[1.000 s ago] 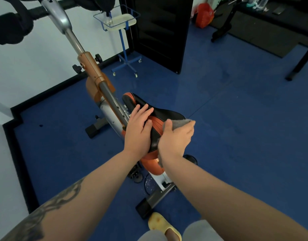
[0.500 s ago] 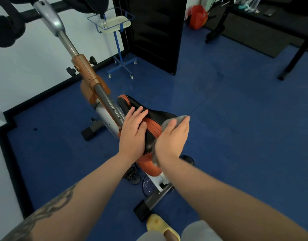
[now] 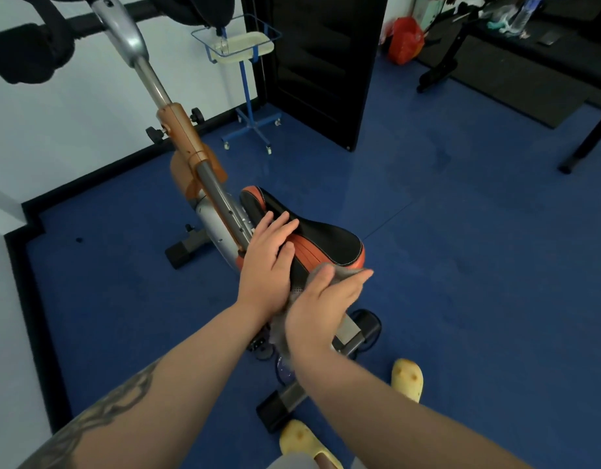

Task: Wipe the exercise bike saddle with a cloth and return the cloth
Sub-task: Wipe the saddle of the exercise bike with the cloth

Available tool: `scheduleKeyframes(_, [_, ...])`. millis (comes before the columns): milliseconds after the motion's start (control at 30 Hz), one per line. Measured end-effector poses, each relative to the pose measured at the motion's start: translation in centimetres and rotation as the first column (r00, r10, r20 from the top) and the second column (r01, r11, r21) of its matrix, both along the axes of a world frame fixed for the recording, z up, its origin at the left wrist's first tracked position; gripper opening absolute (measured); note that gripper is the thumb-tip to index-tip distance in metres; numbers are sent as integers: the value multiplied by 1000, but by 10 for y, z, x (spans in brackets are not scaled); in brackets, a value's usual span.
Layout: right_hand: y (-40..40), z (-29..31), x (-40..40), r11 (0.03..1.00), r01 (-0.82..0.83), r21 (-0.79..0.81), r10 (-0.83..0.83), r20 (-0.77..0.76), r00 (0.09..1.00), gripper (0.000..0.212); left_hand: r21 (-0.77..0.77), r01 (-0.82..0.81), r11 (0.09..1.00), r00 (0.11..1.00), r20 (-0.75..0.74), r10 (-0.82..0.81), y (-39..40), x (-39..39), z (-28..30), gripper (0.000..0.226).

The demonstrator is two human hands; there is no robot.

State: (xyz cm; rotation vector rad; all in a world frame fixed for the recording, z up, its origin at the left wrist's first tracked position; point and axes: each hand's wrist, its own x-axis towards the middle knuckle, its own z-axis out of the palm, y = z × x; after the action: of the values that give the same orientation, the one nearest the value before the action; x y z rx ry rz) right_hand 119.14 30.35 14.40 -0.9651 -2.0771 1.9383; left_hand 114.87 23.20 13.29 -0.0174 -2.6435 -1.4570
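Saddle (image 3: 329,247) wipe, in progress.
Left hand (image 3: 270,262) flat, bracing saddle, holding nothing; right hand (image 3: 321,301) presses cloth (image 3: 339,273) at near right edge. Next: stroke toward far nose.

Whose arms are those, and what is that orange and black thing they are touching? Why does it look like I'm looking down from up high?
The camera sits on a person's head, so you see what they see, looking down at their own arms. The orange and black thing is the saddle of an exercise bike, the seat you sit on to pedal. The left hand lies flat on the saddle. The right hand presses a grey cloth against the saddle's near edge to wipe it. The bike stands on a blue floor. At the bottom you can see the person's yellow shoes.
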Motion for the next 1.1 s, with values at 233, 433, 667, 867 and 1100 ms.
scheduleKeyframes(233, [44, -1, -40, 931, -192, 312, 208, -18, 978, 43, 20, -18, 1000, 1000, -10, 18, 1, 1, 1, 40])
scheduleKeyframes(433, [76, 17, -53, 666, -524, 531, 586, 62, 808, 29, 7, -30, 1000, 999, -11, 30, 1, 3, 1, 39])
scheduleKeyframes(667, [113, 44, -83, 166, -701, 694, 764, 359, 536, 21, -119, -106, 987, 992, 54, 113, 14, 9, 14, 39])
scheduleKeyframes(867, [160, 74, -114, -39, -573, 819, 781, 382, 493, 15, -74, -323, 944, 937, 117, 330, 55, -2, 46, 39])
scheduleKeyframes(1100, [237, 109, -161, -97, -431, 897, 789, 334, 516, 14, -237, -305, 923, 952, -39, 304, 111, -45, 87, 38])
